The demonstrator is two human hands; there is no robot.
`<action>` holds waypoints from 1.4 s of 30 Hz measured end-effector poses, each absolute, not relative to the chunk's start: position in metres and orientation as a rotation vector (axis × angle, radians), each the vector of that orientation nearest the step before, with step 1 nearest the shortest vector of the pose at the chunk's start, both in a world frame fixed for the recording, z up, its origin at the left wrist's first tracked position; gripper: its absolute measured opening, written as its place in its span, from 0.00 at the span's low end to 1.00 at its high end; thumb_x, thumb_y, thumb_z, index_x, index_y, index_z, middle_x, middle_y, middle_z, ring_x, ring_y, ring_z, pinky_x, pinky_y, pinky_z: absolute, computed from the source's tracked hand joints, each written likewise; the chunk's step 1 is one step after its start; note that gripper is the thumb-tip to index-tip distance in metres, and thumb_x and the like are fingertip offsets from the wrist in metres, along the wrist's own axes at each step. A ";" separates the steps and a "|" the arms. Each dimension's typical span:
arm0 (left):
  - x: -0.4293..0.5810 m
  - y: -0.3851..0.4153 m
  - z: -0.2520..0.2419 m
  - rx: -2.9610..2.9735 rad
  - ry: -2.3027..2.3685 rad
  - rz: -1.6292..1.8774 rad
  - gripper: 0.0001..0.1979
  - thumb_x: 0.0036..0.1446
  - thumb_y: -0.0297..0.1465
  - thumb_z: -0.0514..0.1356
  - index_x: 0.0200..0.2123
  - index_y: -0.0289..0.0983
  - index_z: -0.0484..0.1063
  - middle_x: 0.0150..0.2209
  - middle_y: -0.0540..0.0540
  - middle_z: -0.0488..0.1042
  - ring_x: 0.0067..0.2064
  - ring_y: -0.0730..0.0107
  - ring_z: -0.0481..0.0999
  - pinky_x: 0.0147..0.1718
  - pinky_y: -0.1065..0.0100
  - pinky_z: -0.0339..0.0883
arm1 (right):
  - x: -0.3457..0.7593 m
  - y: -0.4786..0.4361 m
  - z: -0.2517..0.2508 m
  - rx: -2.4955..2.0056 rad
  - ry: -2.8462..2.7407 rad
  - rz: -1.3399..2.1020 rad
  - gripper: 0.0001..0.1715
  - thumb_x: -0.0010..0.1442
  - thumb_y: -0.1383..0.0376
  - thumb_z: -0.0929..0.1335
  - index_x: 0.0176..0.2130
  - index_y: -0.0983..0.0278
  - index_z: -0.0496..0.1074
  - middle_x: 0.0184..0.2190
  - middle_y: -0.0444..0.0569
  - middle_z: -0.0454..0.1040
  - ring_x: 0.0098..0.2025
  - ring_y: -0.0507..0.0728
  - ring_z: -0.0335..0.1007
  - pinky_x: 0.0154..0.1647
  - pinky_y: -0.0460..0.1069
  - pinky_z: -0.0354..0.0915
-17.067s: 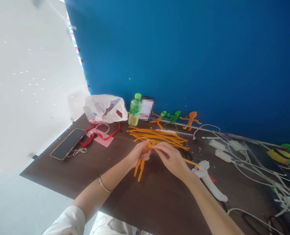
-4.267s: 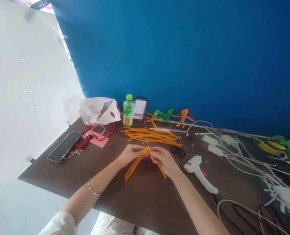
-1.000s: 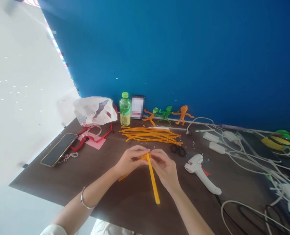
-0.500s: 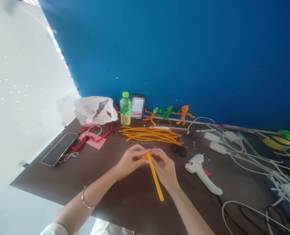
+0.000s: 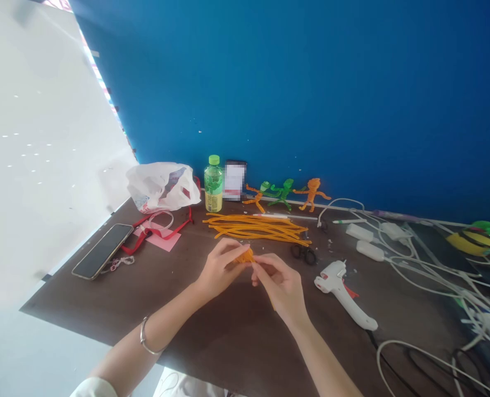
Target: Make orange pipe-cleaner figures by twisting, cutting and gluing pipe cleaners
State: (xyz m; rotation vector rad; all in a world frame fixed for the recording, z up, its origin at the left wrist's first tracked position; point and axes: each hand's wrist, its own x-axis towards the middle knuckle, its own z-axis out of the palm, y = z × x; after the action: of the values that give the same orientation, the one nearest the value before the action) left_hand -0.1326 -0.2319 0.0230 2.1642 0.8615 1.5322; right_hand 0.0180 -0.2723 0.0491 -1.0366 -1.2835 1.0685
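Note:
A coiled orange pipe cleaner [image 5: 247,255] is pinched between the thumb and fingers of my left hand [image 5: 222,267]. My right hand [image 5: 284,286] meets it from the right, thumb and forefinger closed on the strand at the coil's edge. Most of the strand's loose length is hidden behind my right hand. Beyond my hands lies a loose bundle of orange pipe cleaners [image 5: 257,227]. Black-handled scissors [image 5: 303,254] rest at the bundle's right end, and a white glue gun [image 5: 344,295] lies right of my right hand.
Small pipe-cleaner figures [image 5: 286,194] stand along the blue wall. Left of them are a green-capped bottle [image 5: 214,184] and a white plastic bag [image 5: 162,184]. A phone [image 5: 102,251] lies at the left; white cables and adapters [image 5: 371,251] spread over the right side.
The strand that hung down toward me has swung out of sight behind my right hand. My right hand has turned and shifted slightly right, while the left keeps its pinch on the coil.

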 end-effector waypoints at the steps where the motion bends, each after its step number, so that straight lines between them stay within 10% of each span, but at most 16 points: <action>1: -0.132 -0.232 0.023 2.145 0.852 1.512 0.22 0.51 0.28 0.60 0.50 0.46 0.66 0.40 0.44 0.66 0.41 0.69 0.69 0.36 0.67 0.68 | 0.019 -0.272 0.049 -1.055 -1.306 1.031 0.09 0.53 0.61 0.67 0.35 0.62 0.72 0.31 0.46 0.67 0.21 0.48 0.64 0.19 0.46 0.64; 42: -0.129 -0.227 0.029 0.795 0.722 0.935 0.14 0.38 0.31 0.68 0.30 0.30 0.75 0.28 0.43 0.75 0.31 0.67 0.74 0.36 0.61 0.68 | 0.037 -0.263 0.043 -1.130 -2.154 -0.343 0.14 0.58 0.73 0.61 0.39 0.59 0.72 0.33 0.47 0.74 0.35 0.53 0.67 0.40 0.50 0.55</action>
State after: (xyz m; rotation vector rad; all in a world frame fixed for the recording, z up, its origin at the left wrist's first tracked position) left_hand -0.1294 -0.2267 0.0287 0.7951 0.7217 0.9349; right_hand 0.0368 -0.2632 0.0427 -1.1303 -2.1541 -0.3431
